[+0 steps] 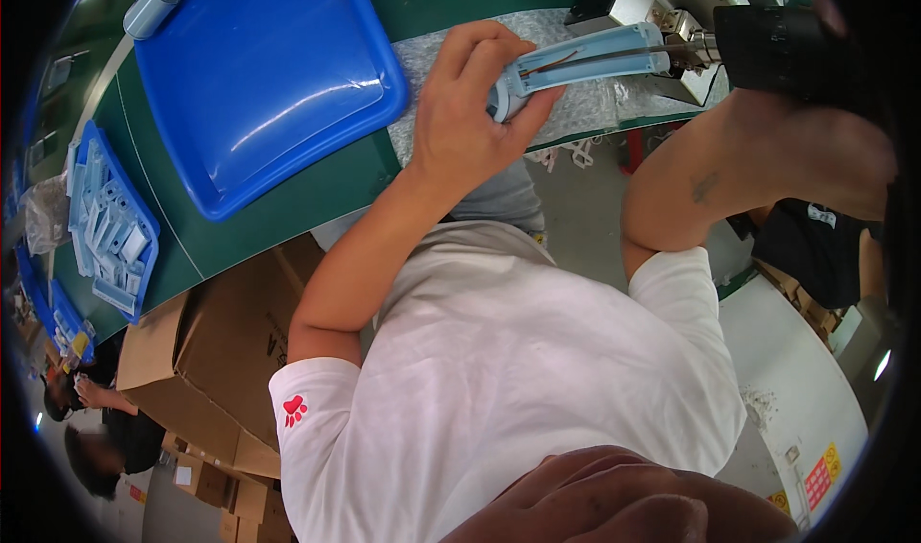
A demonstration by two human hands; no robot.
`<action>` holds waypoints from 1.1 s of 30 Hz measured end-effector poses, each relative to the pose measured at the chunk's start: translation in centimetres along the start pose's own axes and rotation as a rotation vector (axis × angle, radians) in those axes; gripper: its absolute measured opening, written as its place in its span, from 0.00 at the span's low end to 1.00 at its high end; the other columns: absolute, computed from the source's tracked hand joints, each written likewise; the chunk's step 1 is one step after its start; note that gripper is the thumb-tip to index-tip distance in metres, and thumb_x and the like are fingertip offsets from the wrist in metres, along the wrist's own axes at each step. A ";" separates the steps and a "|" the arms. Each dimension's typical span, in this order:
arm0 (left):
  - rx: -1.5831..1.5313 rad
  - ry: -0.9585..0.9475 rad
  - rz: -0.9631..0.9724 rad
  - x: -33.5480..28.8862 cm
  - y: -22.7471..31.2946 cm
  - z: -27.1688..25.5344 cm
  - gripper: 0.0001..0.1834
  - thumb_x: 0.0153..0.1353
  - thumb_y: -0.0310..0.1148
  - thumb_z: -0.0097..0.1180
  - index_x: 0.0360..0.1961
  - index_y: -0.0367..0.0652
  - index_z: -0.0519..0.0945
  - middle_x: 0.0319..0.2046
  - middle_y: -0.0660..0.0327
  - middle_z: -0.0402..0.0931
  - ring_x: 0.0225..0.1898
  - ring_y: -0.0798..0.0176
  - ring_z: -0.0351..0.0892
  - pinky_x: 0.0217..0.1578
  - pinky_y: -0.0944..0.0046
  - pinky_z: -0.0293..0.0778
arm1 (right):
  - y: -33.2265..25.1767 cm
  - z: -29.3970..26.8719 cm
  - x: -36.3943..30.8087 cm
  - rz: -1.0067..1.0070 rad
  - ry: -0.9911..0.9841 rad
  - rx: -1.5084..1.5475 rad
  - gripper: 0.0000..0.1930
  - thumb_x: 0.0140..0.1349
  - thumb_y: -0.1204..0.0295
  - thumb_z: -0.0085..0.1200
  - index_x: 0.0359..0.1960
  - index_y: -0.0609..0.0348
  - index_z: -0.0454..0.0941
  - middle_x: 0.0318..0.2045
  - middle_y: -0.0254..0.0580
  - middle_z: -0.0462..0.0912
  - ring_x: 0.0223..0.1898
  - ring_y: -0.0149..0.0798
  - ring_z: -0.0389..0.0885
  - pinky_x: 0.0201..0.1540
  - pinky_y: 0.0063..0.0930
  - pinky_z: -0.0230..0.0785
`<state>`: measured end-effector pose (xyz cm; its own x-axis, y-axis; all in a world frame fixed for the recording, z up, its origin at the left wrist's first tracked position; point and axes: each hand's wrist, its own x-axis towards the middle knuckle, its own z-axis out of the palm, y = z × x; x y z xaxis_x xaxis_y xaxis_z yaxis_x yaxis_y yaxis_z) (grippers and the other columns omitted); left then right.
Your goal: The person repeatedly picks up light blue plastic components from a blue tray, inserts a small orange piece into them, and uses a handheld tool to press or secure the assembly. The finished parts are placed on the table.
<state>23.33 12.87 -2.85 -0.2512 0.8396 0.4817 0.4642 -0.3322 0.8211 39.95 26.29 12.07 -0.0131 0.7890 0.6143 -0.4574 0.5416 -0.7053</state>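
My left hand (465,102) is closed around one end of a long, open light-blue plastic housing (614,54), fingers over the top and thumb below. A thin copper-coloured strip (554,66) shows inside it. From the right, the long thin bit of a black power screwdriver (782,52) reaches into the housing's hollow. Near the right rim, my right hand (830,154) appears to grip the screwdriver's body; the dark edge of the picture hides most of its fingers.
Behind the screwdriver bit stands a silver-and-white metal device (676,30). Bubble wrap (413,73) covers part of the green table (173,198). A blue tray (259,111) lies left, beyond it a blue bin (149,222) of light-blue parts. A cardboard box (216,351) stands below.
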 end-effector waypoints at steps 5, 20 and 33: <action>0.008 -0.013 0.017 0.8 0.7 0.2 0.19 0.51 0.26 0.75 0.42 0.37 0.80 0.44 0.51 0.78 0.44 0.47 0.81 0.44 0.56 0.78 | -1.4 0.0 -0.1 -0.050 0.038 0.060 0.46 0.59 0.24 0.49 0.52 0.63 0.71 0.37 0.50 0.79 0.26 0.39 0.76 0.29 0.36 0.71; -0.988 0.219 -0.896 14.3 -0.1 -3.7 0.26 0.74 0.51 0.56 0.63 0.45 0.70 0.54 0.54 0.76 0.57 0.53 0.78 0.56 0.49 0.77 | -8.8 -2.0 3.5 -0.170 -0.071 0.553 0.43 0.68 0.33 0.50 0.59 0.68 0.67 0.44 0.52 0.75 0.33 0.39 0.77 0.34 0.33 0.73; 0.521 0.506 -0.397 13.0 -13.6 -14.1 0.37 0.55 0.52 0.76 0.53 0.33 0.75 0.49 0.47 0.79 0.51 0.48 0.81 0.55 0.53 0.75 | -5.2 -5.2 5.6 -0.208 0.184 -0.261 0.39 0.64 0.35 0.52 0.49 0.69 0.74 0.38 0.53 0.81 0.29 0.46 0.80 0.36 0.39 0.77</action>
<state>1.74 22.24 -3.43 -0.7737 0.5159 0.3677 0.5632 0.2942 0.7722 46.88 29.39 17.37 0.2269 0.6807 0.6965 -0.1911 0.7324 -0.6535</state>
